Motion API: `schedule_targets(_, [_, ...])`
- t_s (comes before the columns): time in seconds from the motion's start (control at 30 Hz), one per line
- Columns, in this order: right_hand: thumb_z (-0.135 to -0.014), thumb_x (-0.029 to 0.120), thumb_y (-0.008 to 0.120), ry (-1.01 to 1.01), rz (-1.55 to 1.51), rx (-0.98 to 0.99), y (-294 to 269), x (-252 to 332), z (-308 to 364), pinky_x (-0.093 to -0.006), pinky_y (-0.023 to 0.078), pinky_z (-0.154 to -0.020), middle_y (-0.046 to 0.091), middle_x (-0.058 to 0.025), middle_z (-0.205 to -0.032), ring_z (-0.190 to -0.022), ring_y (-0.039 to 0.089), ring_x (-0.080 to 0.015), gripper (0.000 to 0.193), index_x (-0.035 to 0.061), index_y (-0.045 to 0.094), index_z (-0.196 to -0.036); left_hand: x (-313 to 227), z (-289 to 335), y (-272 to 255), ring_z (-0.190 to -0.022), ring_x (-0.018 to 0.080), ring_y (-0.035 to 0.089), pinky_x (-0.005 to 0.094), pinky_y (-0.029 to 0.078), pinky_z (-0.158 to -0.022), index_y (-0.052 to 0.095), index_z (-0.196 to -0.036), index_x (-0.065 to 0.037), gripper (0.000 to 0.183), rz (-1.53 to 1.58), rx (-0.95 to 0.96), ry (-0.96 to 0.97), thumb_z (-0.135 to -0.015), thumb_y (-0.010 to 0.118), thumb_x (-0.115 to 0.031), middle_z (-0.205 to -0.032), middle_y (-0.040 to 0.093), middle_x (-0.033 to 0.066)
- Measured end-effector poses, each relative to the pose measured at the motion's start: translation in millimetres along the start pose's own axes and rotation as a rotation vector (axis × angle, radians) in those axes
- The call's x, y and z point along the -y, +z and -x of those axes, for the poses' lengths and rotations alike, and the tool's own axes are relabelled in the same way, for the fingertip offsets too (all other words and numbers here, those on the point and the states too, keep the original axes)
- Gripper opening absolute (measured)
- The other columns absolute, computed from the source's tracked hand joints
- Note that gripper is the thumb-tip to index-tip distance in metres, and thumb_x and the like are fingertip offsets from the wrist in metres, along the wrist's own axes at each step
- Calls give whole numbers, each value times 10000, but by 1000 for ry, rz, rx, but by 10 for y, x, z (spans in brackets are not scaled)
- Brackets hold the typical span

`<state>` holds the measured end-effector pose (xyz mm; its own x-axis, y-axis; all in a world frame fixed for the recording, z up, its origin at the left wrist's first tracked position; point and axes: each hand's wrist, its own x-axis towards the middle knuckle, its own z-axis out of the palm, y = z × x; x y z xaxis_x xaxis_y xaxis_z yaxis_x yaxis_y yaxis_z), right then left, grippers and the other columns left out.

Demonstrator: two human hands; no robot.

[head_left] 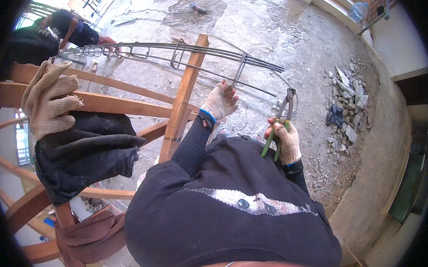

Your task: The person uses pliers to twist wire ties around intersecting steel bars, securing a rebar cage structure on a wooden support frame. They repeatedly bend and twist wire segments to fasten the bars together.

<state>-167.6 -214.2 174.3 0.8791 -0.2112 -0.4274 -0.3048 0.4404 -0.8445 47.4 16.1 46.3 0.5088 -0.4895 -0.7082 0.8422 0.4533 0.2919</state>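
Note:
My right hand [286, 142], in a light knitted glove with bare fingertips, is closed round the green handles of a pair of pincers [284, 110]. The metal jaws point away from me, just beyond the ends of the steel bars. A matching glove covers my left hand [220, 102], its fingers loosely bent and apart. Those fingertips are close to the lower end of a stirrup on the rebar cage [212, 52]; whether they touch it I cannot tell. Long bars and bent stirrups make up the cage, which lies across an upright wooden post [184, 94].
On the left, wooden beams [124, 104] carry an empty glove [50, 100] and dark cloth [89, 149]; a brown cloth [92, 238] hangs lower. A co-worker [68, 29] bends at the cage's far left end. Rubble [349, 103] lies along the right wall.

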Motion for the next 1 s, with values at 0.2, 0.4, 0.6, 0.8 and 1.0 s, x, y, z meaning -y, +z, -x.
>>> schedule_targets(0.2, [-1056,248,691,5,-22,-14,-67,10,-12,-366,580,-867,759,-107,-959,-909,731,-199,423,-71,650,-1331,-53,104,113,-959,226,676,554,477,-993,718,-1222,-281,350,-30,-49,-49,-1064,675,-590,-1030,683,-41])
schedule_targets(0.4, [-1061,236,677,-7,-36,10,-94,-30,1,-370,585,-864,764,-111,-967,-909,735,-202,417,-71,648,-1342,4,54,180,-877,193,698,524,532,-844,722,-1265,-314,339,-169,-183,200,-1072,666,-588,-947,682,-64])
schedule_targets(0.6, [-1062,257,673,13,-25,-10,-94,-64,-1,-370,587,-856,769,-112,-974,-905,735,-204,425,-63,654,-1341,-52,144,352,-793,183,698,518,533,-830,722,-1160,-314,240,-100,-246,82,-1065,685,-532,-929,679,-64])
schedule_targets(0.8, [-1056,279,681,-1,-34,-4,-108,-87,17,-361,583,-856,768,-108,-976,-909,734,-199,445,-59,655,-1344,-20,357,491,-829,179,697,551,524,-868,715,-1119,-324,151,-36,-223,101,-1037,731,-450,-895,666,-69])
schedule_targets(1.0, [-1058,266,666,25,-23,-31,-126,-123,12,-358,584,-860,770,-106,-983,-914,732,-192,434,-61,659,-1342,-96,384,417,-921,165,668,577,573,-938,738,-1164,-380,90,-119,-136,64,-1082,701,-368,-980,647,-81])
